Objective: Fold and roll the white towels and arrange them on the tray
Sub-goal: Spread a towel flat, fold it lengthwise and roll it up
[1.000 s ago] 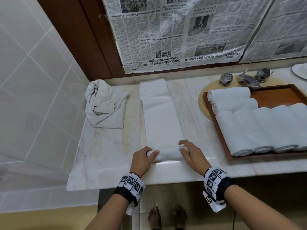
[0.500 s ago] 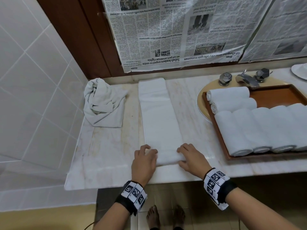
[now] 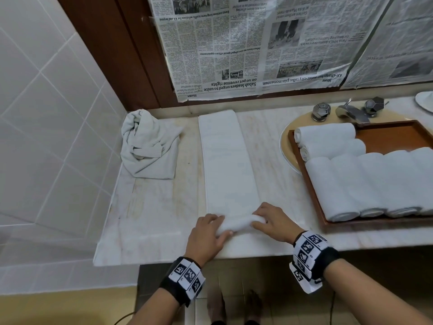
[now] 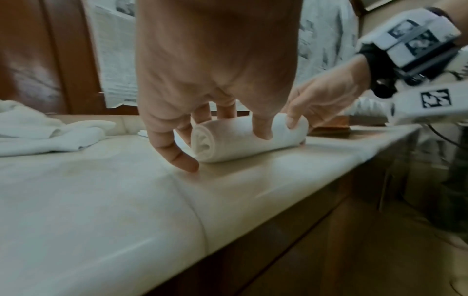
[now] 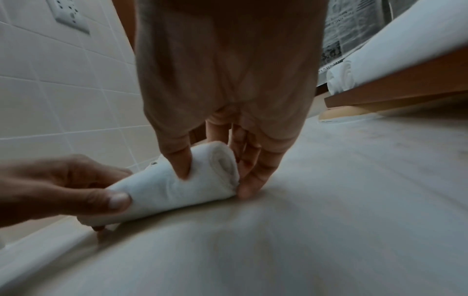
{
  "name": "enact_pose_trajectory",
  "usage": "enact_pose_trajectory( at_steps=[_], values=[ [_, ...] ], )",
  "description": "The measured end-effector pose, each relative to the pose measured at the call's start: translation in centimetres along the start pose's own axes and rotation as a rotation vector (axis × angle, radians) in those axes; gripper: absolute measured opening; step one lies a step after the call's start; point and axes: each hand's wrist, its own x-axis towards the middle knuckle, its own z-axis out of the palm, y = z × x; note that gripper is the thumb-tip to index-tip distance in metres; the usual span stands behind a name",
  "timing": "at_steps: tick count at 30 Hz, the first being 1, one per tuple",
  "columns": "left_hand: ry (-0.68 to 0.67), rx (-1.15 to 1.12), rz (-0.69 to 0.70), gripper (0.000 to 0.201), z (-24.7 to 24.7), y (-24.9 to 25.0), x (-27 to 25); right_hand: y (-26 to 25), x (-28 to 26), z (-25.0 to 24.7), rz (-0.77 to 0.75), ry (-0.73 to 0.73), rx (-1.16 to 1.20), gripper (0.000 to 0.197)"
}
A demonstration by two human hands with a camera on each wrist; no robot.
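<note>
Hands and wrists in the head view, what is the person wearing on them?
Both hands are bare: the left hand and right hand have no gloves or rings visible. Each wrist carries a black strap with boxy white panels printed with black square-code markers. No sleeves cover the forearms. A thin dark cable hangs near the right forearm.

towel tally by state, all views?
Rolled towels on tray: 7 in view; the row runs off frame
Half-rolled towel, on counter: 1
Crumpled towel, on counter: 1
Total: 9 towels in view
</note>
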Motion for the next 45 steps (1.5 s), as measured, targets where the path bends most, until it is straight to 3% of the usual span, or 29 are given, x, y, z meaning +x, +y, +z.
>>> enact_pose_trajectory(
  at_steps=[3,11,14,17,20,22,26,29,31,34,40,45],
  values=[
    [-0.008,-0.134,-0.050,0.055,-0.4,-0.4,0.5,0.2,-0.4,0.1,0.007,-0.005,-0.030,0.032],
    [0.047,-0.290,-0.152,0.036,-1.1,-0.2,1.0,-0.6,0.4,0.4,0.059,0.116,0.077,0.029],
    [0.033,-0.299,-0.195,0.039,-1.4,0.1,1.1,-0.6,0.6,0.9,0.022,0.138,-0.051,0.027],
    [0.000,-0.211,-0.234,0.049,-1.4,0.4,1.5,-1.0,0.1,1.4,-0.069,0.282,-0.256,0.019],
    [-0.018,-0.214,-0.311,0.056,-1.4,0.1,2.3,-1.7,-0.4,2.2,-0.243,0.333,-0.446,0.026],
    [0.000,-0.256,-0.346,0.056,-1.2,-0.2,2.6,-1.9,-0.6,2.8,-0.254,0.287,-0.503,0.041],
    [0.189,-0.356,-0.267,0.030,-0.5,-0.2,1.9,-1.2,-0.9,3.5,-0.229,0.206,-0.437,0.048],
    [0.299,-0.151,-0.044,0.022,0.0,-0.6,0.9,-1.0,-0.6,3.1,-0.204,0.178,-0.268,0.044],
    [0.258,-0.010,0.042,0.034,0.4,-0.5,0.3,-1.0,-0.5,2.9,-0.178,0.166,-0.188,0.038],
    [0.154,0.102,0.034,0.056,0.8,-0.4,-0.4,-1.2,-0.2,2.6,-0.137,0.122,-0.093,0.034],
    [-0.011,0.042,-0.021,0.067,-0.4,-0.6,0.3,-1.2,0.0,1.8,-0.053,0.041,-0.051,0.038],
    [-0.138,0.076,-0.038,0.066,-1.1,-0.4,0.9,-2.2,-0.6,2.5,-0.086,0.087,-0.419,0.063]
  ],
)
